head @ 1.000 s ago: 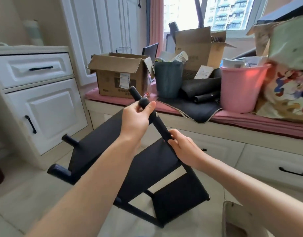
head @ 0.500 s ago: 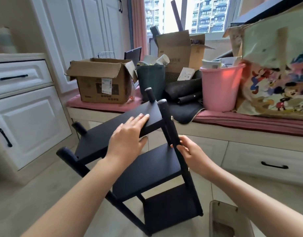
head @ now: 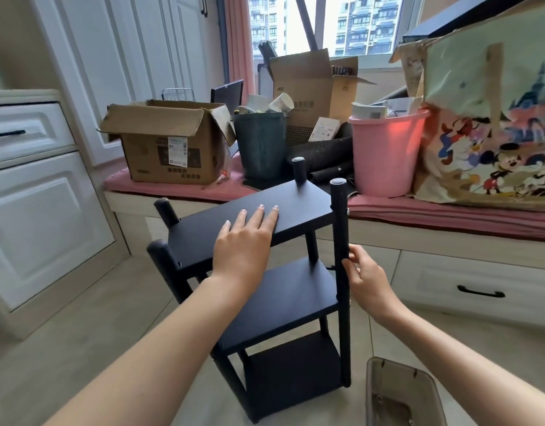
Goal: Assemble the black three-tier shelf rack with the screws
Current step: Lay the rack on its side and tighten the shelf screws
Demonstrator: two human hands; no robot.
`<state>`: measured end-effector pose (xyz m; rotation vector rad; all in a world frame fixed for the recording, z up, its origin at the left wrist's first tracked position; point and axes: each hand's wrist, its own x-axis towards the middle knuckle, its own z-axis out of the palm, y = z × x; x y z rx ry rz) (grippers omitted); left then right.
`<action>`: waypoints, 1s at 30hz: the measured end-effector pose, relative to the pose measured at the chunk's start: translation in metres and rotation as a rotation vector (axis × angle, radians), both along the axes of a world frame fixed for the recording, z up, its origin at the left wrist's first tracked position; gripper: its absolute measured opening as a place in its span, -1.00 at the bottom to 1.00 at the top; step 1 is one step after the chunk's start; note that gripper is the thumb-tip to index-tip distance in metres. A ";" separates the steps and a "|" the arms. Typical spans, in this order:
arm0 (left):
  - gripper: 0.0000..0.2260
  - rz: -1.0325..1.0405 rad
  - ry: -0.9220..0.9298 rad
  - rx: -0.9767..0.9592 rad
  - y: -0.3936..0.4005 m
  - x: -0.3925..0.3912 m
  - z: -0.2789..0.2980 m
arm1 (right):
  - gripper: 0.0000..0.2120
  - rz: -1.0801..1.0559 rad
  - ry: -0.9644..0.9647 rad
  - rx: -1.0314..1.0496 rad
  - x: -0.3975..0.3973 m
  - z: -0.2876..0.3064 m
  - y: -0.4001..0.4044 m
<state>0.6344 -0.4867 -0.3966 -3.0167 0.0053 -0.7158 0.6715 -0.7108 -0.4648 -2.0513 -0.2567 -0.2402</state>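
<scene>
Standing upright on the pale tiled floor (head: 80, 333), the black three-tier shelf rack (head: 280, 290) sits just in front of the window seat (head: 449, 216), its three dark boards stacked between four round posts whose capped tops poke above the top board. The left hand (head: 243, 244) lies flat on that top board, fingers straight and together, gripping nothing. The right hand (head: 365, 278) is at the near right post (head: 340, 241), fingertips and thumb lightly curled against its side about level with the gap between the top and middle tiers (whether they fully close round it I cannot tell). Down by the rack's right foot, a clear plastic tray (head: 400, 392) rests on the floor. Behind, on the pink cushion of the seat, are an open cardboard box (head: 169, 142), a dark green bin (head: 260, 142), a pink bucket (head: 385, 152) and a cartoon-printed bag (head: 492, 133). White cabinet drawers (head: 34, 186) stand at left.
</scene>
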 end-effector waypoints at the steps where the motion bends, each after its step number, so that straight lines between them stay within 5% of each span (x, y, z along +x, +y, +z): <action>1: -0.22 -0.006 0.015 0.007 -0.007 0.004 0.000 | -0.75 -0.017 0.010 0.006 0.003 -0.001 -0.004; 30: -0.20 -0.088 0.141 0.095 -0.065 0.027 -0.002 | -0.79 -0.113 0.097 0.122 0.035 -0.034 -0.039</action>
